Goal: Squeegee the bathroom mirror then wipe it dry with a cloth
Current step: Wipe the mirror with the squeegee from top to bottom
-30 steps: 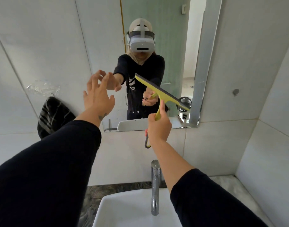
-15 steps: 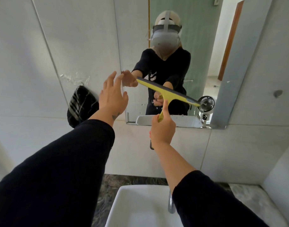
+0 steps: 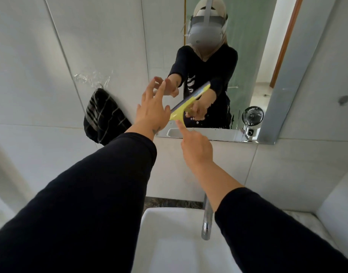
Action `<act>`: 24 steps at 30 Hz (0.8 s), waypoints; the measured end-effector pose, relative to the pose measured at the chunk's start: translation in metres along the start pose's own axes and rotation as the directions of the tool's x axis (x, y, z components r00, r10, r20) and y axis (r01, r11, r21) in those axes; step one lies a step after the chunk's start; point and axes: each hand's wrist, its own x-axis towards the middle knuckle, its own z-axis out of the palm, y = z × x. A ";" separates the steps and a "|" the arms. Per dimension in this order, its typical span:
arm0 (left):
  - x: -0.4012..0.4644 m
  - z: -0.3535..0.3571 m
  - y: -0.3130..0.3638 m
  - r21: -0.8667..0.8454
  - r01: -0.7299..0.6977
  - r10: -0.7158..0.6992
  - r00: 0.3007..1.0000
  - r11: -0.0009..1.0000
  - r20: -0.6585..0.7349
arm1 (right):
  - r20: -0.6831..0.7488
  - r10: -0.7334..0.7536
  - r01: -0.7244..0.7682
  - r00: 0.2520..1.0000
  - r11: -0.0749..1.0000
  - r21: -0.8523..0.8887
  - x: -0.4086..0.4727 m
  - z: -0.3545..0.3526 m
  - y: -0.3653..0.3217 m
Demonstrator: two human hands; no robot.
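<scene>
R hand (image 3: pixel 196 146) grasps yellow squeegee (image 3: pixel 178 115) handle, index finger laid along it; blade tilted up-right against lower part of mirror (image 3: pixel 252 56). L hand (image 3: pixel 152 109) released, fingers spread, near blade's left end. Dark striped cloth (image 3: pixel 105 117) hangs on wall, left of mirror.

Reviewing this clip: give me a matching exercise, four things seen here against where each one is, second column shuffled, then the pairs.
1. squeegee
2. striped cloth
3. tap
4. left hand

A. hanging on the tiled wall, left of the mirror
B. over the white basin
C. open, fingers spread, by the mirror's left edge
D. gripped in the right hand

Pairs: 1-D, 2-A, 3-B, 4-C
</scene>
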 end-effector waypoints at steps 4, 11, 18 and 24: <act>-0.005 0.010 0.004 -0.033 0.042 -0.041 0.999 0.999 0.026 | 0.052 -0.096 0.103 0.994 0.983 -0.154 0.007 -0.013 0.016; -0.022 0.049 0.015 -0.005 0.060 -0.060 0.998 0.998 -0.003 | 0.073 -0.189 0.203 0.979 0.930 -0.308 0.009 -0.035 0.055; -0.033 0.076 0.035 0.064 0.021 -0.021 1.000 0.998 0.000 | 0.065 -0.181 0.193 0.981 0.901 -0.388 0.003 -0.038 0.101; -0.037 0.092 0.058 0.056 -0.024 0.021 0.998 0.998 0.052 | 0.026 -0.136 0.135 0.990 0.908 -0.396 -0.006 -0.044 0.131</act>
